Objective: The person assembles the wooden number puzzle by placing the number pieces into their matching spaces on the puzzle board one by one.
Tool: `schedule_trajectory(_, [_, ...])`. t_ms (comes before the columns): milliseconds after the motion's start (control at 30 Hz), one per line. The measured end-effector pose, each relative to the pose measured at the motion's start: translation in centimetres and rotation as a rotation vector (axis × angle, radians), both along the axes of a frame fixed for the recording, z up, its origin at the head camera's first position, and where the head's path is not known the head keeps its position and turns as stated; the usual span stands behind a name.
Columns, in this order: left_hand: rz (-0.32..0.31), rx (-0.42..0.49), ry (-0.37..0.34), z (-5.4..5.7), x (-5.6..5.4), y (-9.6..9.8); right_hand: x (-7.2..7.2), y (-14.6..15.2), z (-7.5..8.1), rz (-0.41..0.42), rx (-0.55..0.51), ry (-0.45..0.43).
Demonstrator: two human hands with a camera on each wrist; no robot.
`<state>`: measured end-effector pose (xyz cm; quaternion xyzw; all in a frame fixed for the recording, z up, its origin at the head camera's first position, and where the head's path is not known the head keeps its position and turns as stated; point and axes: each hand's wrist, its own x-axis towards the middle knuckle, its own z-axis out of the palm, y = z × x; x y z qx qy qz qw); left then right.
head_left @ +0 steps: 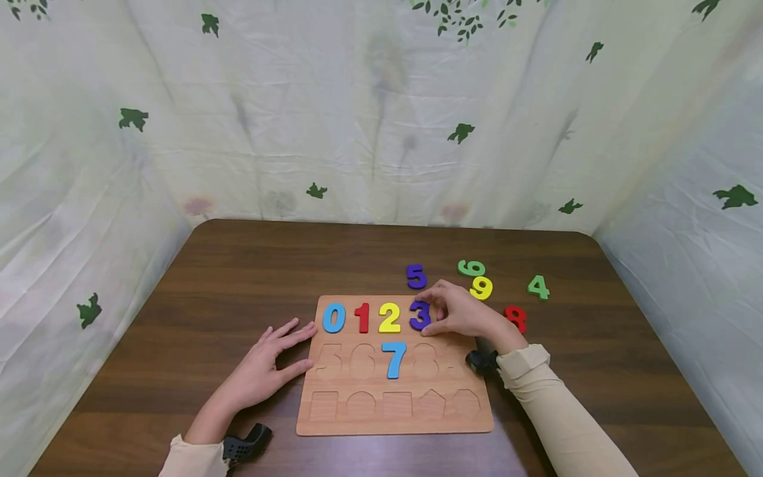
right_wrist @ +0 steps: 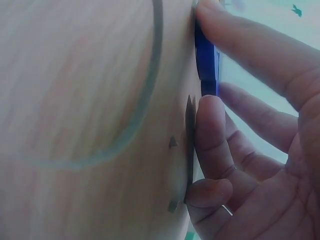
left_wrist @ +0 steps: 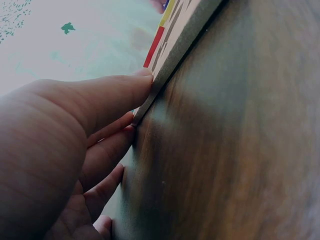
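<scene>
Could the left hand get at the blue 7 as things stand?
Probably yes: the left hand rests at the left edge of the board, with only flat board between it and the blue 7. The right hand pinches the purple 3, out of the way.

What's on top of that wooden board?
The wooden board carries a blue 0, red 1, yellow 2 and blue 7; the right hand pinches a purple 3 there. That hand covers much of the upper right corner, hiding whatever is beneath.

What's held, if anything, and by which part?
The purple 3, pinched at its top and bottom ends by the right hand; the left hand touches the board.
</scene>
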<state>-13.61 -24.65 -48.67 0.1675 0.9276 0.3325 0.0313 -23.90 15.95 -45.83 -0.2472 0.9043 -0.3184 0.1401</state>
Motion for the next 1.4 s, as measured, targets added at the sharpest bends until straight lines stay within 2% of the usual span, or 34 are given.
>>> schedule_trajectory(567, [-0.006,0.004,0.005,0.38,0.23,0.24,0.22,-0.05,0.33,-0.026,0.039,-0.019])
schedule_trajectory(933, [-0.009,0.004,0.011,0.33,0.11,0.17,-0.18,-0.42,0.27,0.001,0.053,0.007])
schedule_trajectory(1400, [-0.009,0.003,0.005,0.47,0.21,0.23,0.2,-0.44,0.54,0.019,0.041,0.006])
